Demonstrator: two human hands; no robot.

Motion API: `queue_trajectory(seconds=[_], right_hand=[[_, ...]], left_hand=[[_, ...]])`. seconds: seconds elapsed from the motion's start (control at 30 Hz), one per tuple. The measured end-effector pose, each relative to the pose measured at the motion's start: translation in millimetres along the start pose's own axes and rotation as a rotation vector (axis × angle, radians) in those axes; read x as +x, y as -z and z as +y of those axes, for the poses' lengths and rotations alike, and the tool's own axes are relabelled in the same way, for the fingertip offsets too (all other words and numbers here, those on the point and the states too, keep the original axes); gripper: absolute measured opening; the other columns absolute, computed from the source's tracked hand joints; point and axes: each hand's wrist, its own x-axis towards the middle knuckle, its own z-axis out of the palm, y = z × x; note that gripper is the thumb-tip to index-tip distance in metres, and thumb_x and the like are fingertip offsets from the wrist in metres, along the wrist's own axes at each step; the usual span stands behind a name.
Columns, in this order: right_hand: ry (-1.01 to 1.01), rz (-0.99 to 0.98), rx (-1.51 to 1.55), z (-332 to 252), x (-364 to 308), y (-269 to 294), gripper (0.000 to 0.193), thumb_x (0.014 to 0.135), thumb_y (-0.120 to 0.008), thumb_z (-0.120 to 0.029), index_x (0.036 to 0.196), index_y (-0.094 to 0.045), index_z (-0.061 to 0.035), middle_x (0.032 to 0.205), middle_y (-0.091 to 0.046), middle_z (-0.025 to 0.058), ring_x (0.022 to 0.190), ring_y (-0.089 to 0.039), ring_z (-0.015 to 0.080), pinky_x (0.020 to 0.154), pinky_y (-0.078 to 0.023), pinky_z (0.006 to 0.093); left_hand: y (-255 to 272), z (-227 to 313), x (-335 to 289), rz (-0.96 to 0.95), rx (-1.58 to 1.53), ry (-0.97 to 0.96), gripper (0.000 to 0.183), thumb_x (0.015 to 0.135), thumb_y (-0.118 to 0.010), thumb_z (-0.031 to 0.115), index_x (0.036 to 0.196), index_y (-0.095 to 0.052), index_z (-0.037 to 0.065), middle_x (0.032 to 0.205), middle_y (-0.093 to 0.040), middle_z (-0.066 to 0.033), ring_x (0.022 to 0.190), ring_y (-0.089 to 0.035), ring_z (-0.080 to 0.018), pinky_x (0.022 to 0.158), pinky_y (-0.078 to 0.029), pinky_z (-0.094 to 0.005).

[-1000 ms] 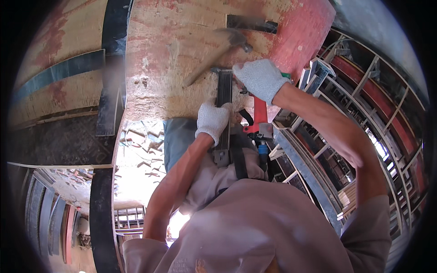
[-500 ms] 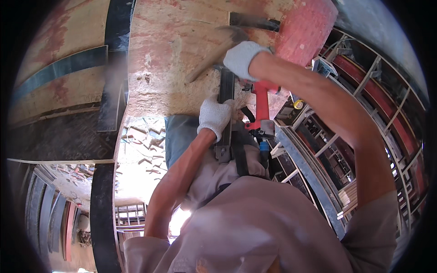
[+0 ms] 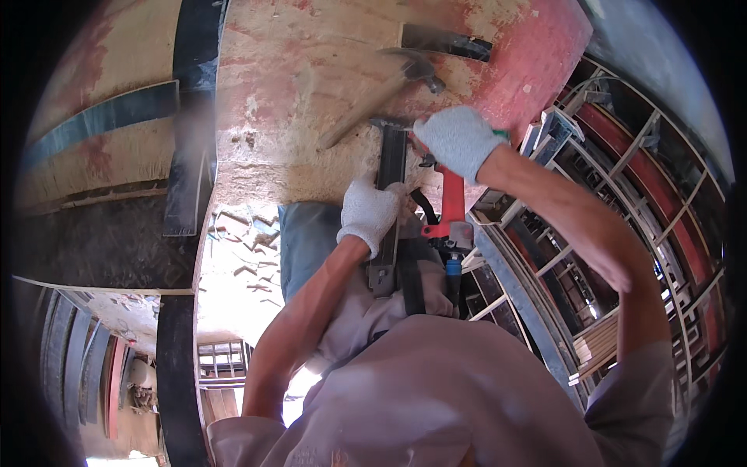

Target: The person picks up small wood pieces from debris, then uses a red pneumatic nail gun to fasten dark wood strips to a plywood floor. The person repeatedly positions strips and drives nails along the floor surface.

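Observation:
My left hand (image 3: 369, 212), in a whitish knit glove, is closed around a long black magazine (image 3: 393, 159). That bar lies lengthwise from the wooden board toward my lap. Beside it on the right is a red nail gun (image 3: 452, 198) with a blue air fitting at its near end. My right hand (image 3: 459, 142), gloved too, is closed over the far end of the nail gun, hiding most of its head. A claw hammer (image 3: 373, 101) with a wooden handle lies on the board beyond my left hand.
The stained wooden board (image 3: 288, 93) spans the area before me. A short dark curved strip (image 3: 447, 42) lies at its far side. Metal racks (image 3: 615, 233) with curved pieces stand at right. Dark panels (image 3: 101, 241) are at left, with scraps (image 3: 245, 249) on the floor below.
My right hand has moved right and nearer, from the far end of the black magazine onto the nail gun's head, uncovering the hammer's head. My left hand keeps its grip.

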Motion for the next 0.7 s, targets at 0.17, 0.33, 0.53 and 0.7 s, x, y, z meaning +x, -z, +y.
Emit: queue_trajectory(seconds=[0.17,0.33,0.53,0.7], right_hand=[[-0.219,0.038,-0.053,-32,-21,-12,0.041,0.091,-0.058,-0.015,0.128,-0.058,0.0028,0.078,-0.072,0.0152,0.067,-0.073,0.0304,0.055,-0.057,0.0421],[-0.388,0.076,-0.076,-51,-26,-17,0.043,0.09,-0.06,-0.014,0.13,-0.058,0.0012,0.08,-0.072,0.0133,0.069,-0.074,0.0281,0.054,-0.058,0.0398],[-0.395,0.023,-0.066,-59,-16,-19,0.046,0.089,-0.062,-0.016,0.132,-0.058,-0.0009,0.084,-0.071,0.0135,0.071,-0.074,0.0278,0.055,-0.058,0.0438],[-0.349,0.121,-0.074,-53,-19,-24,0.045,0.089,-0.06,-0.014,0.132,-0.058,-0.0004,0.086,-0.072,0.0147,0.07,-0.074,0.0285,0.054,-0.057,0.0422]], left_hand=[[1,-1,-1,-0.029,0.059,-0.007,0.024,0.091,-0.066,0.013,0.107,-0.062,-0.004,0.077,-0.069,-0.0131,0.06,-0.069,-0.0207,0.054,-0.059,-0.0344],[3,-6,2,-0.002,0.141,-0.094,0.023,0.091,-0.065,0.014,0.104,-0.064,-0.004,0.076,-0.07,-0.0123,0.059,-0.068,-0.0197,0.053,-0.057,-0.0339],[1,1,-4,-0.001,0.101,-0.054,0.026,0.091,-0.065,0.014,0.109,-0.064,-0.004,0.076,-0.07,-0.0111,0.059,-0.068,-0.0185,0.052,-0.056,-0.0323],[3,-12,7,0.075,0.272,-0.155,0.043,0.087,-0.07,0.021,0.12,-0.063,-0.005,0.094,-0.072,-0.02,0.082,-0.073,-0.0298,0.073,-0.058,-0.0389]])
